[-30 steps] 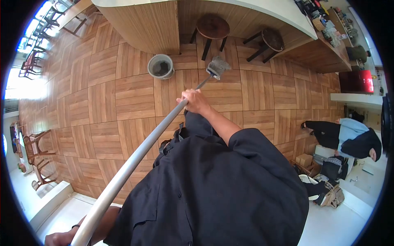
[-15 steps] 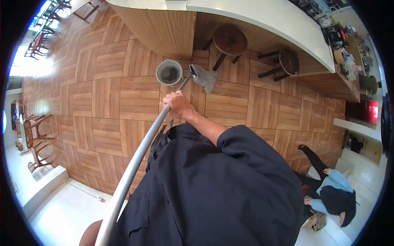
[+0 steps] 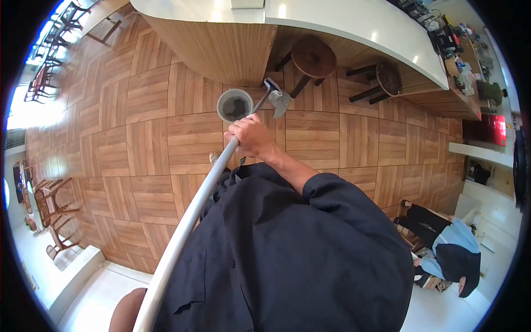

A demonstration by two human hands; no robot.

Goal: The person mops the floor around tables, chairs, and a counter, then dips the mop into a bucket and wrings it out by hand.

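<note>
1. currently curling the right hand (image 3: 250, 136) around a grey mop handle (image 3: 193, 217), closing on it near the far end of its thick section.
2. showing just a bare bit of the left arm (image 3: 127, 311) beside the handle at the lower left; leaving the left hand out of sight, so not being able to tell its grip.
3. slanting the handle across a dark shirt (image 3: 310, 249) and running on past the right hand as a thinner shaft to the mop head.
4. holding the mop head (image 3: 280, 104) just right of the bucket, spilling its grey strands over the wooden floor (image 3: 146, 141) below a dark blue clamp (image 3: 271, 84).
5. having the pale bucket (image 3: 219, 106) standing upright near the right hand, containing something grey with a dark patch, too unclear for naming; not telling whether touching the shaft or merely lying behind it.
6. facing a white tabletop (image 3: 343, 29), and seeing two dark round stools (image 3: 313, 57) standing by its wood panelling.
7. seeing another person (image 3: 456, 243) at the right, wearing light blue sleeves, well apart from the mop.
</note>
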